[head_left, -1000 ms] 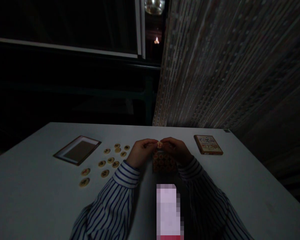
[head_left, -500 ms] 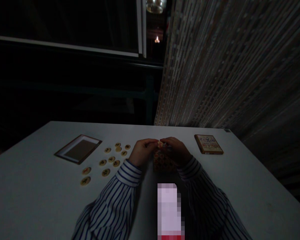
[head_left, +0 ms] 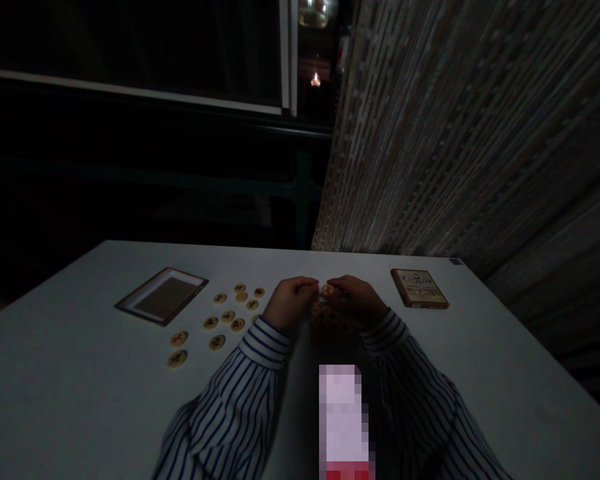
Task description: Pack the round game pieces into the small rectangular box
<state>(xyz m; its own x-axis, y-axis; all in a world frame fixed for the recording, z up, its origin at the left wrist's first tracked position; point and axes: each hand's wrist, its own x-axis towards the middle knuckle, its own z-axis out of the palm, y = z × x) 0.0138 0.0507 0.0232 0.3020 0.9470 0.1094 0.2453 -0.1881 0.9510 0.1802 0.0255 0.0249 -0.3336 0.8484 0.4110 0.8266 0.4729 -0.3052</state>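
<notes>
A round wooden xiangqi piece point(head_left: 328, 289) with a red character is pinched in the fingertips of my right hand point(head_left: 360, 301), above the near middle of the table. My left hand point(head_left: 291, 303) is beside it, thumb and index finger closed together, with a small gap to the piece. Below and between both hands stands a stacked block of xiangqi pieces point(head_left: 330, 325), dim and partly covered by my right hand. To the left of my left hand lie several loose pieces point(head_left: 228, 317), mostly with black characters; one red-marked piece point(head_left: 179, 339) is among them.
An open shallow box tray point(head_left: 200, 285) lies at the left of the white table point(head_left: 105, 387). A box lid with printed characters point(head_left: 420, 288) lies at the right. Behind the table's far edge hangs a string curtain point(head_left: 380, 167). The light is dim.
The red-marked piece has shifted slightly right with my right hand, away from my left fingertips. The whole view has moved a little; the loose pieces lie as before.
</notes>
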